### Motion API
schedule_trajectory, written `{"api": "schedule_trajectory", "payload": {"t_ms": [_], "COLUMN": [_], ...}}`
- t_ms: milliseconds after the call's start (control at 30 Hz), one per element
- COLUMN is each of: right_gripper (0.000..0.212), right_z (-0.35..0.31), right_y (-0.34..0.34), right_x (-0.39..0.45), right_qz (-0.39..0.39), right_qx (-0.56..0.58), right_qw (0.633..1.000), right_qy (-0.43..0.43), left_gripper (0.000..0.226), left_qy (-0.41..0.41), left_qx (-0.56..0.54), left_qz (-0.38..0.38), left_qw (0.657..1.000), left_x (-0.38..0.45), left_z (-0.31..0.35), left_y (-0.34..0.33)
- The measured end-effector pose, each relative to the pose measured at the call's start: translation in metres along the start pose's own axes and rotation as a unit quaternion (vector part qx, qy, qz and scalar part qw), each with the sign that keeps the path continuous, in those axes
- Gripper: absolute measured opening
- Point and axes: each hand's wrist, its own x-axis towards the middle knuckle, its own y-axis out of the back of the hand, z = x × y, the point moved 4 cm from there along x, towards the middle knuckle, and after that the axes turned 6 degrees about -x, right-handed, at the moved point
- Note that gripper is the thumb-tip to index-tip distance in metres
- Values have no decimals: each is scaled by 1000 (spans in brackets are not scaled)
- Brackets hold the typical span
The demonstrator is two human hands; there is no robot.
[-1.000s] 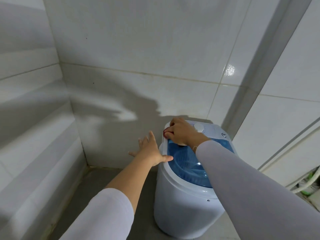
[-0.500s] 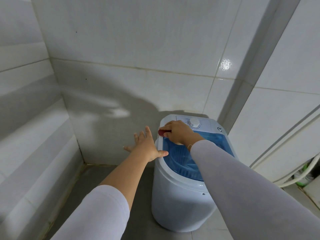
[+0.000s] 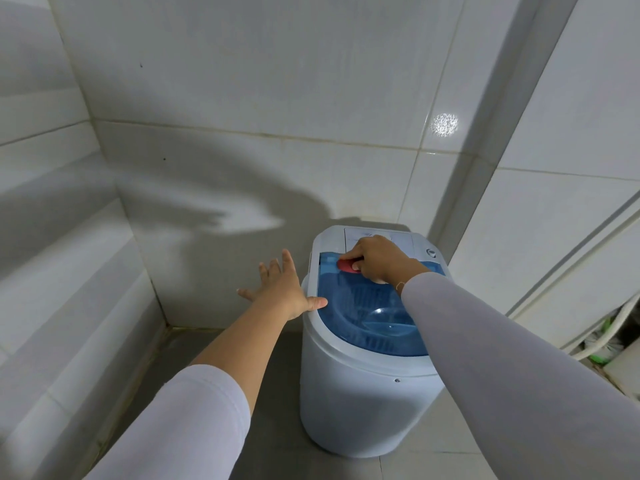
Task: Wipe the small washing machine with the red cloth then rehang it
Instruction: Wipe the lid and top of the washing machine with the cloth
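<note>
Head view: white-tiled corner (image 3: 242, 98), grey floor (image 3: 277, 445); right hand (image 3: 379, 258) pinches red cloth (image 3: 348, 265) on washing machine (image 3: 363, 403); left hand (image 3: 285, 289) fingers spread.

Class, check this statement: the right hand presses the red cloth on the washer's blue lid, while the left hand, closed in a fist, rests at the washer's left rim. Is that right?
One detail is wrong. In the head view the left hand is open with fingers spread, not a fist. The rest holds: the right hand presses the red cloth on the blue lid of the washer.
</note>
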Motion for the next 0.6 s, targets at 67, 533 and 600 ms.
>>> {"api": "schedule_trajectory", "payload": {"t_ms": [67, 533, 600], "right_gripper": [35, 38, 39], "right_z": [7, 87, 99], "right_y": [0, -2, -3], "right_x": [-4, -43, -50], "right_qz": [3, 7, 8], "right_qx": [0, 25, 18], "right_qw": [1000, 996, 996], "right_qy": [-5, -80, -90], "left_gripper": [122, 120, 120], "left_qy": [2, 10, 11], "left_qx": [3, 41, 48], "left_qz": [3, 26, 30], "left_qw": [1000, 999, 998], "left_x": [-1, -5, -5], "left_z": [0, 5, 6], "left_y": [0, 1, 2]}}
